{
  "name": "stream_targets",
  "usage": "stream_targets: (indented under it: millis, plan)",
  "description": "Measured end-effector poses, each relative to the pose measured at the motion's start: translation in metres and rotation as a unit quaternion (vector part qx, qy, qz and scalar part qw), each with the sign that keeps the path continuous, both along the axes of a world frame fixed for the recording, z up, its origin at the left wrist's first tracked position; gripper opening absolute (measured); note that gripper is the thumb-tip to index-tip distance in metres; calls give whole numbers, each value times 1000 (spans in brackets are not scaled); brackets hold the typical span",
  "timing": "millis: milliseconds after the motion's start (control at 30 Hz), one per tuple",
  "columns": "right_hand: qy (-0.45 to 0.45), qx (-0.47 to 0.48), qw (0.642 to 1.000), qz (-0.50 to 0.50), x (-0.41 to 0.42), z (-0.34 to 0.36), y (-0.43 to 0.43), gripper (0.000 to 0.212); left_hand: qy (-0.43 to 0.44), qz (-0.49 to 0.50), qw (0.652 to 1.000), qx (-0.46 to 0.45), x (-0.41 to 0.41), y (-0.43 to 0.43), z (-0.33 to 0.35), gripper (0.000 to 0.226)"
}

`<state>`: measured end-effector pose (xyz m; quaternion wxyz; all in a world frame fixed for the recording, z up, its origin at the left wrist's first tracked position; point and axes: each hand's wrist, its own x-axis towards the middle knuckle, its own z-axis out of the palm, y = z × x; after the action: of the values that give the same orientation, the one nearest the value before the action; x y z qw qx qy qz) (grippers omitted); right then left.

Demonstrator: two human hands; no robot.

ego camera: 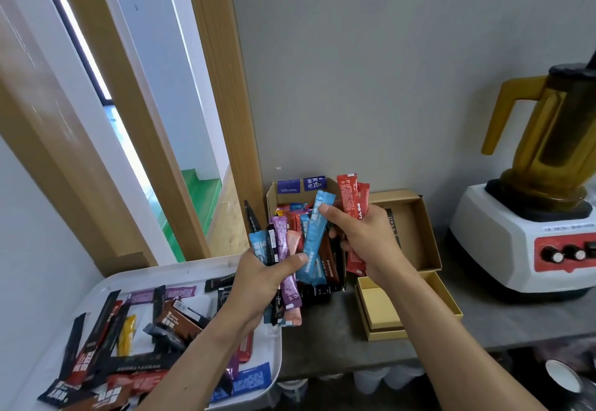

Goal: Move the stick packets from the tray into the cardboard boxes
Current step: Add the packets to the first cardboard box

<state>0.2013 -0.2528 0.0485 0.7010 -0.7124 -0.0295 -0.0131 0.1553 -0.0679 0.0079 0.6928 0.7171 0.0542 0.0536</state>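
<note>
Above grey worktop (329, 339): two handfuls.
Left hand (258, 281) grips mixed-colour foil stick packets (279, 243); right hand (364, 236) grips red stick packets (348, 198), over open brown cardboard box (290, 199).

Even, soft daylight from window (96, 65) far left; faint shadows; wide-angle bending at edges; slight overall softness.

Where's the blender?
Far right of the head view: the white-based blender with an amber plastic jug stands on the grey counter, right of the open brown cardboard box.
</note>
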Motion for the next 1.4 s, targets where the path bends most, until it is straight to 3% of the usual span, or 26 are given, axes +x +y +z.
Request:
stream_targets:
  millis: [167, 300, 467, 733, 833, 1000, 1200, 1400]
  plan:
    - [-79, -71, 994, -16, -3, 3, 9, 13, -22, 6, 992, 121, -2, 6, 2, 45]
    - [-117, -174, 977, -40, -2, -8, 21, 12, -53, 92, 987, 122, -8, 11, 6, 39]
    - [-134, -335, 930, -76, 8, -35, 44, 32, -63, 135, 983, 104, -17, 17, 7, 34]
    - [-125, -439, 889, -41, -4, -66, 42, 54, -49, 125, 986, 96, -18, 19, -1, 33]
    - [-126, -439, 888, -53, -3, -71, 45, 57, -46, 126, 987, 92, -17, 18, -2, 36]
    - [-85, -382, 918, -69, -2, -71, 45, 58, -43, 121, 988, 83, -14, 16, -1, 31]
    - [-43, -381, 920, -82, -1, -70, 54, 63, -41, 125, 988, 80, -12, 13, 2, 45]
    - [-42, -266, 960, -69, -9, -62, 46, 55, -40, 127, 989, 67, -11, 16, 2, 44]
